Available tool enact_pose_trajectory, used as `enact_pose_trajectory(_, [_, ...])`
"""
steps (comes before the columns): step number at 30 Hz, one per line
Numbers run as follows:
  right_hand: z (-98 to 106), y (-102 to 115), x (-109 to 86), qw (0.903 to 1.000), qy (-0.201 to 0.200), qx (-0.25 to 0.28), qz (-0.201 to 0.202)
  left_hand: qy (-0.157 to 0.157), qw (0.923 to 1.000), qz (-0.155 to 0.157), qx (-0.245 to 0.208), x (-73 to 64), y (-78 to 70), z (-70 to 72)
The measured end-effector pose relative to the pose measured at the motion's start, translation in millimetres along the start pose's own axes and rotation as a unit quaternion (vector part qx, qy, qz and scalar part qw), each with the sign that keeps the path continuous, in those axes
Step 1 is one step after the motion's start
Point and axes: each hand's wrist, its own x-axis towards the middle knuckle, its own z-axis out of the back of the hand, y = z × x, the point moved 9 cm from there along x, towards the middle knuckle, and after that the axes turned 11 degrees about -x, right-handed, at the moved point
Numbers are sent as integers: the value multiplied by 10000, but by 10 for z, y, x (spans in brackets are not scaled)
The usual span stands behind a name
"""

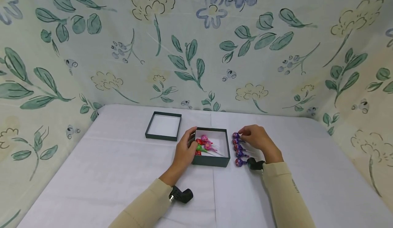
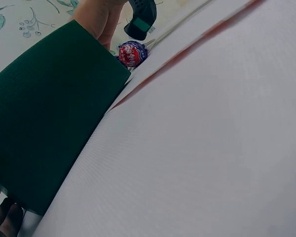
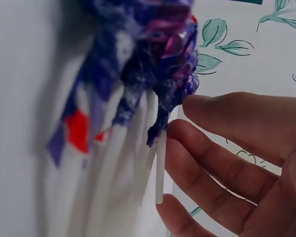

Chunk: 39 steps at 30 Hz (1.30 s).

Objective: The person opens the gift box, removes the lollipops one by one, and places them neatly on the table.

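A dark green box [image 1: 212,161] with a white inside holds several lollipops [image 1: 207,146] in pink, red and green wrappers. My left hand [image 1: 185,147] grips its left wall; in the left wrist view, dark fingertips [image 2: 9,217] show at the box's lower corner. Right of the box, several purple-wrapped lollipops [image 1: 238,147] lie in a column, sticks pointing right. At the far end of that column my right hand [image 1: 258,138] pinches a purple lollipop [image 3: 175,74] between thumb and fingers, just below the candy head. Its white stick [image 3: 161,173] hangs past the fingers.
A shallow dark green lid [image 1: 161,138], white inside, lies behind and left of the box. The nearest purple lollipop [image 1: 238,162] sits slightly apart from the others, beside the right wrist camera [image 1: 255,164]. White cloth [image 1: 122,173] covers the table; floral fabric [image 1: 196,67] hangs behind.
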Motion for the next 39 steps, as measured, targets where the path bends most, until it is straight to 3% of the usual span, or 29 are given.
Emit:
enact_pose_trajectory(7, [78, 35, -66, 9999, -125, -59, 81, -21, 10000, -43, -38, -6, -32, -2])
enact_pose_trajectory(12, [145, 70, -129, 9997, -183, -51, 147, 15, 10000, 15, -55, -75, -278, -27])
enact_pose_trajectory(14, [177, 103, -155, 9995, -225, -62, 211, 26, 10000, 53, -35, -75, -299, -31])
enact_pose_trajectory(20, [303, 287, -248, 9981, -411, -51, 456, -2, 10000, -3, -17, 3, -26, -15])
enact_pose_trajectory(29, [467, 643, -380, 9926, -832, 30, 883, -36, 10000, -5, 7, -7, -51, 7])
enact_pose_trajectory(39, [470, 956, -476, 9847, -1040, 145, 1389, -79, 9999, -7, 71, -4, -44, 12])
